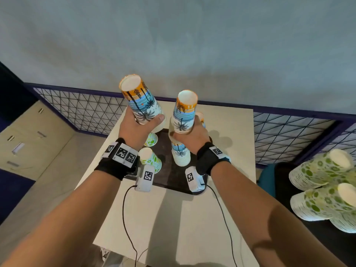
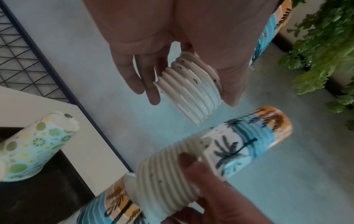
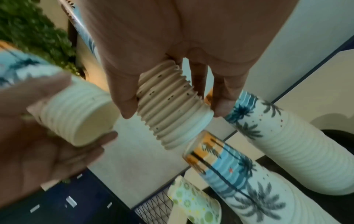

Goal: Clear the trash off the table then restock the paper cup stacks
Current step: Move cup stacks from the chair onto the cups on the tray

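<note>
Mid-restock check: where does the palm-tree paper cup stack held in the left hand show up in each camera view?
Head: the palm-tree paper cup stack sits left of centre, tilted, gripped by the left hand.
Left wrist: upper centre, ribbed white rims between the fingers.
Right wrist: left edge, open end toward the camera.
Shared landmark: the lime-print paper cup on the dark tray.
</note>
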The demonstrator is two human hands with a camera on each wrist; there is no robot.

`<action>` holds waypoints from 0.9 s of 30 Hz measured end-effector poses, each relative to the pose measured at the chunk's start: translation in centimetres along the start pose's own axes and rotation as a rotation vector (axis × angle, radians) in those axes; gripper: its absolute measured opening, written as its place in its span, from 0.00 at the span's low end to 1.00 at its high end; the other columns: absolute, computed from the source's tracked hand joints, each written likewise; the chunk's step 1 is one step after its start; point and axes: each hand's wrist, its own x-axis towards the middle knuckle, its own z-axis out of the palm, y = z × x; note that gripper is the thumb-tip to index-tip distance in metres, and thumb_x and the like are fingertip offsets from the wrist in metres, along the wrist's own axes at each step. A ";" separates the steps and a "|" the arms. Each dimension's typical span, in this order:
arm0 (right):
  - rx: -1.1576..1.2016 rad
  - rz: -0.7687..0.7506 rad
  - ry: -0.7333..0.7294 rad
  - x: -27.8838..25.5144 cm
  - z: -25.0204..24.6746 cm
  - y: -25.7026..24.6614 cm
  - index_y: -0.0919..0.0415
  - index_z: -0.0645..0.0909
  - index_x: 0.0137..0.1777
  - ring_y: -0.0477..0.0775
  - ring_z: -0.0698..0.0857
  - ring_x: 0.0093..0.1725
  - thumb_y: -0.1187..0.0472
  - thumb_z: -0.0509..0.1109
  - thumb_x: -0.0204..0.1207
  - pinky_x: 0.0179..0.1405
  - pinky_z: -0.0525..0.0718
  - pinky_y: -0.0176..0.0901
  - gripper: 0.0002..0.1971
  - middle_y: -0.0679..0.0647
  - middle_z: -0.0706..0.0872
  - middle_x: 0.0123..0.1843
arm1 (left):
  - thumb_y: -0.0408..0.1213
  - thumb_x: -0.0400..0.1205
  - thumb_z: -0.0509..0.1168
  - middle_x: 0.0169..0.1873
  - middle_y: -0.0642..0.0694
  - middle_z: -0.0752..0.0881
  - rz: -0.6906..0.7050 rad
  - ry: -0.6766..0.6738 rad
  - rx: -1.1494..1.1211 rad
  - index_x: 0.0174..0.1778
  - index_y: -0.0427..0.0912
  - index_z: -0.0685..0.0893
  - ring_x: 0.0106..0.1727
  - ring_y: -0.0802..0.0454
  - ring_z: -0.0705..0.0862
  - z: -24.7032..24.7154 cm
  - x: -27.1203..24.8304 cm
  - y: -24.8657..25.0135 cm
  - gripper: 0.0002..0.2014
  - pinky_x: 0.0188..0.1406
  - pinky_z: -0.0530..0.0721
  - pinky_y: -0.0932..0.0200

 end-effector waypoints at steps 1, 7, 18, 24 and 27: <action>-0.027 -0.005 -0.010 0.2 0.8 0.2 0.50 0.73 0.69 0.48 0.86 0.57 0.48 0.86 0.65 0.62 0.83 0.43 0.35 0.46 0.88 0.61 | 0.68 0.69 0.81 0.62 0.53 0.93 -0.005 0.004 0.020 0.70 0.50 0.84 0.64 0.52 0.91 -0.4 0.3 -0.1 0.39 0.69 0.88 0.35; -0.168 0.097 -0.083 1.2 4.1 3.4 0.53 0.71 0.75 0.61 0.86 0.69 0.49 0.87 0.64 0.70 0.80 0.50 0.41 0.53 0.87 0.69 | 0.63 0.72 0.81 0.63 0.59 0.91 0.016 -0.014 0.102 0.72 0.55 0.82 0.64 0.61 0.89 -0.9 0.9 -0.2 0.34 0.70 0.88 0.41; -0.042 -0.260 0.242 -1.6 -1.9 -2.2 0.49 0.65 0.82 0.54 0.76 0.71 0.40 0.74 0.66 0.66 0.84 0.58 0.44 0.47 0.72 0.71 | 0.61 0.70 0.83 0.66 0.58 0.91 0.026 -0.193 0.028 0.74 0.54 0.82 0.68 0.57 0.90 0.9 2.9 1.4 0.37 0.71 0.88 0.41; 0.114 -0.310 -0.050 1.1 -4.6 -7.0 0.54 0.66 0.80 0.46 0.84 0.70 0.44 0.78 0.74 0.70 0.85 0.56 0.38 0.50 0.84 0.73 | 0.53 0.73 0.83 0.58 0.61 0.88 0.085 -0.281 0.165 0.76 0.54 0.79 0.52 0.69 0.86 4.2 3.1 5.2 0.35 0.52 0.83 0.69; 0.137 -0.287 -0.026 2.6 -5.2 -6.9 0.58 0.69 0.78 0.45 0.88 0.67 0.44 0.80 0.71 0.70 0.86 0.56 0.40 0.50 0.87 0.69 | 0.52 0.73 0.83 0.60 0.59 0.87 0.128 -0.305 0.208 0.80 0.53 0.75 0.54 0.60 0.87 5.3 3.4 6.4 0.40 0.54 0.84 0.64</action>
